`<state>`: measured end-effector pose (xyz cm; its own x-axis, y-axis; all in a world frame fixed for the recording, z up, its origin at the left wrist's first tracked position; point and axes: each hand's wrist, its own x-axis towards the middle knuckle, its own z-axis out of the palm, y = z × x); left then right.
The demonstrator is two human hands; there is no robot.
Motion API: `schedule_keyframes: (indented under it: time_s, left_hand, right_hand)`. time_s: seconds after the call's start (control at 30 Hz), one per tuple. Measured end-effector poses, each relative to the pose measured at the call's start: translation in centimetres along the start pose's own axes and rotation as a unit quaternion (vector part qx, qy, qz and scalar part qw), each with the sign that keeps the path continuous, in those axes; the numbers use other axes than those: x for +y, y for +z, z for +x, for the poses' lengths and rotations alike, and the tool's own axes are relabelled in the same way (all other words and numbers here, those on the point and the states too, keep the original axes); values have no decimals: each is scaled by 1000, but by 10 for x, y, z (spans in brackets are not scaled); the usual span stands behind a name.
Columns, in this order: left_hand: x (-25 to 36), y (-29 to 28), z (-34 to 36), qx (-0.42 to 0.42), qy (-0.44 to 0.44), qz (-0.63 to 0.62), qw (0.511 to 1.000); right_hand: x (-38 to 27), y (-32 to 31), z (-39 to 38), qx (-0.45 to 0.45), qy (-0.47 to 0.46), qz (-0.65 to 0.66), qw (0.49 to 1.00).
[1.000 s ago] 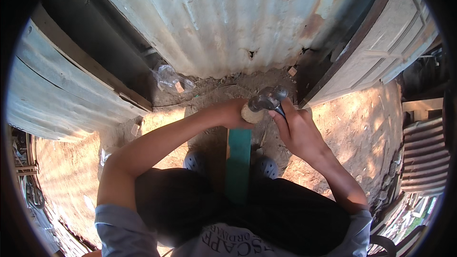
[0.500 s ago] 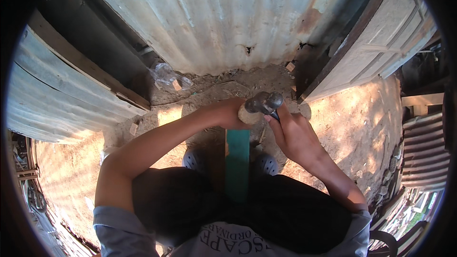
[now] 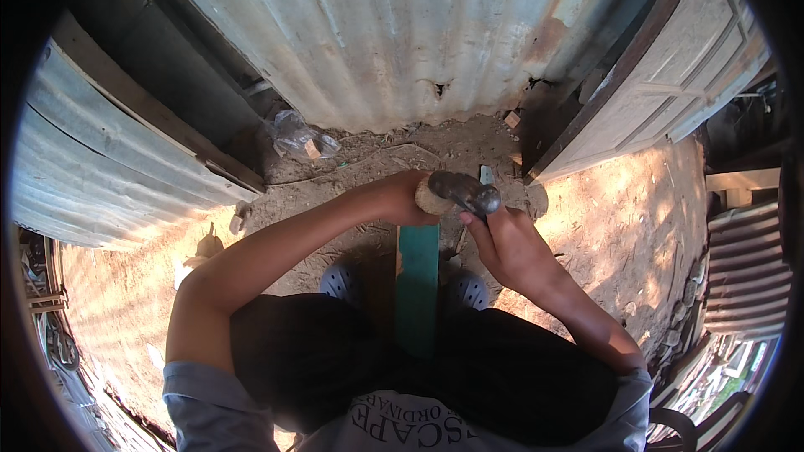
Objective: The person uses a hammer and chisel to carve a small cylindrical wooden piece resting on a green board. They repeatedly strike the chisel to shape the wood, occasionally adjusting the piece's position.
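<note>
My right hand (image 3: 515,251) is closed round the handle of a hammer (image 3: 476,195), most of which is hidden behind its dark metal head. That head overlaps the right side of a round, rough, tan piece (image 3: 431,199); I cannot tell whether they touch. Against the piece's left side, my left hand (image 3: 404,198) is curled, its fingers mostly out of sight. Both hands are just past the far end of a narrow green-painted board (image 3: 417,285), which runs between my legs.
Pale clogs (image 3: 467,291) flank the board. Corrugated metal sheets (image 3: 377,42) stand ahead, with a wooden door (image 3: 662,92) at right. A clear plastic bag (image 3: 301,138) lies on the dirt floor (image 3: 611,226). Beyond my left forearm is a small brownish shape (image 3: 209,243) I cannot make out.
The hammer head has dipped slightly toward me, with my right hand a little lower. A small brownish shape has come into sight beyond my left forearm.
</note>
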<state>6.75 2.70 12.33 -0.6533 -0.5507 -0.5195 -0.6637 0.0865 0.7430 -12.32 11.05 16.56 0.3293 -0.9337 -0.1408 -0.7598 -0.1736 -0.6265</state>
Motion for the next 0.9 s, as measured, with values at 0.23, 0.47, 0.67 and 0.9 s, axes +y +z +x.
schedule_keyframes:
  time_s: [0.23,0.47,0.67,0.9]
  left_hand:
    - [-1,1,-1,6,-2,-6,1000]
    - [2,0,-5,11,10,-32,999]
    - [-3,3,0,18,-3,-7,1000]
    - [-4,4,1,21,25,-18,999]
  right_hand:
    - [3,3,-1,-4,-9,19,1000]
    - [5,5,-1,-11,-19,27,999]
    - [4,4,-1,-18,-15,19,1000]
    - [3,3,-2,-18,-8,27,999]
